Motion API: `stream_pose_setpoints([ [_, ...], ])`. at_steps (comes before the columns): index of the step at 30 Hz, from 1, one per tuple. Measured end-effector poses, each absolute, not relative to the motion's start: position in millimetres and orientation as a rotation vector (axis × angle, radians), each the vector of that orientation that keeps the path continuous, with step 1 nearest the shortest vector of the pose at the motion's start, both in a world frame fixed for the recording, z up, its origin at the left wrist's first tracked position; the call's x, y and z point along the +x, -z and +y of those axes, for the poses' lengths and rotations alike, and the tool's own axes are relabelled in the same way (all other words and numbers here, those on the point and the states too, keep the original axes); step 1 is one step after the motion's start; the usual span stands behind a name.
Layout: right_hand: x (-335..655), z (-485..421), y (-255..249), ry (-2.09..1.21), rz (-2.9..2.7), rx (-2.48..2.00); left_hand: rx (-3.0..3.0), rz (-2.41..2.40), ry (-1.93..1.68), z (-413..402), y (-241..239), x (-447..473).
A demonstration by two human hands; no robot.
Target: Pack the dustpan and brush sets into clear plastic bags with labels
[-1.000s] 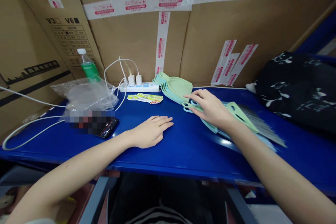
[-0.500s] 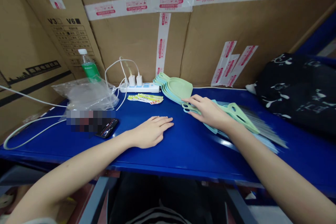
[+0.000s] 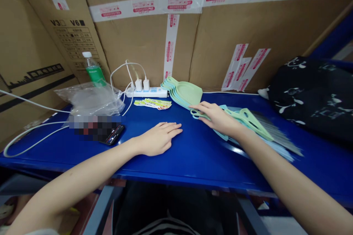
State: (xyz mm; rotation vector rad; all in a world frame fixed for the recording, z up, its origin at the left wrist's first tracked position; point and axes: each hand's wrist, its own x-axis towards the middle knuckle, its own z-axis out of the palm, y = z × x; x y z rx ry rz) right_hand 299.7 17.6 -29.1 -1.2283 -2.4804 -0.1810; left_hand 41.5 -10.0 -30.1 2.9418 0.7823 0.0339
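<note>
My left hand [image 3: 160, 138] lies flat on the blue table [image 3: 176, 165], palm down, fingers stretched out and holding nothing. My right hand [image 3: 217, 118] is closed around the handle of a light green hand brush [image 3: 255, 125], with the ringed handle end showing past the fingers. That brush tops a pile of light blue and green brushes [image 3: 223, 136] whose bristles point right; the palm and wrist cover part of the pile. Just beyond my right fingertips, a nested stack of green and blue dustpans [image 3: 189, 91] rests near the cardboard.
A white power strip [image 3: 154, 92] with plugged chargers and cables sits at the back, near colourful labels [image 3: 153, 103]. Leftward are a clear plastic bag [image 3: 91, 99], a green-labelled bottle [image 3: 94, 71] and a phone [image 3: 113, 134]. A black patterned bag [image 3: 311, 95] lies right. Cardboard [image 3: 143, 40] walls the back.
My right hand has shifted very slightly left, and the green brush has moved a little with it. My left hand stays put on the table.
</note>
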Motion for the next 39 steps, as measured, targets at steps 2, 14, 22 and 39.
stream_pose_setpoints([
  [2, 300, 18, 29, 0.146, -2.476, -1.221, 2.945, 0.789, -0.025, -10, 30, 42],
  [14, 300, 19, 28, 0.241, -2.563, -1.174, 2.949, 0.782, -0.036, -9, 32, 42],
  [22, 298, 17, 27, 0.354, -2.590, -1.181, 2.946, 0.769, -0.066, -9, 33, 40],
  [39, 290, 12, 21, 0.601, -2.672, -1.275, 2.952, 0.775, -0.059, -9, 33, 41],
])
